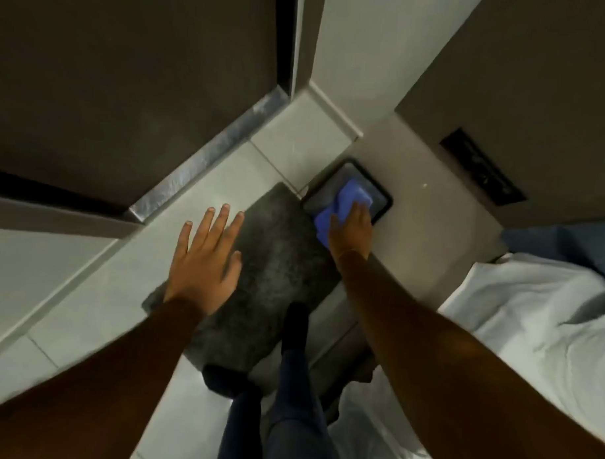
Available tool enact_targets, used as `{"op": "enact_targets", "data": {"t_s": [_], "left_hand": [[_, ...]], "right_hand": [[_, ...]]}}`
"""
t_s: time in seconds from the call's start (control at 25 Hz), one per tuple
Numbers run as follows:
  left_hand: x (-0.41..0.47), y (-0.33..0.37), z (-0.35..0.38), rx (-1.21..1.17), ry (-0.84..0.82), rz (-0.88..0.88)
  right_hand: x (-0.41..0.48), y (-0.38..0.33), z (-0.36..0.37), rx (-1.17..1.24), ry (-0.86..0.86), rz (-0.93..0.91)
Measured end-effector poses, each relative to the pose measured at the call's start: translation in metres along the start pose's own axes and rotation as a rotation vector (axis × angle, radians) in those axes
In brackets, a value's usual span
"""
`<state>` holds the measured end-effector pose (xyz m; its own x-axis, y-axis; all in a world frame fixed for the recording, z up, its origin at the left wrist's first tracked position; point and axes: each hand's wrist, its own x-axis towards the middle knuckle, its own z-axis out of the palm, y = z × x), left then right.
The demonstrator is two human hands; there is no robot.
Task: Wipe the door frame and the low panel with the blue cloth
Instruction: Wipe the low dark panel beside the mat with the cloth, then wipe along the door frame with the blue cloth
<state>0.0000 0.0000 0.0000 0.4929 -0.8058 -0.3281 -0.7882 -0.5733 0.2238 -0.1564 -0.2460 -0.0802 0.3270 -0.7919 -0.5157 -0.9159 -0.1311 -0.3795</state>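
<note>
A blue cloth (pixel 343 205) is pressed flat against a dark, black-rimmed low panel (pixel 381 194) set in the beige wall near the floor. My right hand (pixel 350 231) lies on the cloth, holding it to the panel and covering its lower part. In the air above a grey mat hovers my left hand (pixel 204 260), fingers spread, holding nothing. The door frame (pixel 302 40) rises at the top centre beside a dark brown door (pixel 128 68).
A grey mat (pixel 275 280) lies on pale floor tiles, with my dark-socked foot (pixel 296 325) on it. A metal threshold strip (pixel 207 157) runs below the door. A white bed sheet (pixel 531 323) fills the right. A dark vent slot (pixel 481 167) sits in the wall.
</note>
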Motion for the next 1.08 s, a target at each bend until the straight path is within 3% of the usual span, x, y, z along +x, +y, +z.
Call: {"op": "enact_targets", "data": {"t_s": [0.24,0.56,0.8,1.08], "left_hand": [[0.016,-0.037,0.082,0.042,-0.031,0.002],[0.034,-0.066,0.054,0.068,0.005,-0.030],[0.003,-0.073,-0.103,0.067,0.192,-0.163],[-0.092,-0.087,-0.329,0.157,0.708,-0.382]], "right_hand": [[0.093,0.019,0.072,0.059,0.036,0.098],[0.092,0.017,0.063,0.383,0.279,0.150],[-0.020,-0.101,-0.013,0.407,0.312,-0.272],[-0.189,-0.330,-0.135,0.617,0.449,-0.874]]}}
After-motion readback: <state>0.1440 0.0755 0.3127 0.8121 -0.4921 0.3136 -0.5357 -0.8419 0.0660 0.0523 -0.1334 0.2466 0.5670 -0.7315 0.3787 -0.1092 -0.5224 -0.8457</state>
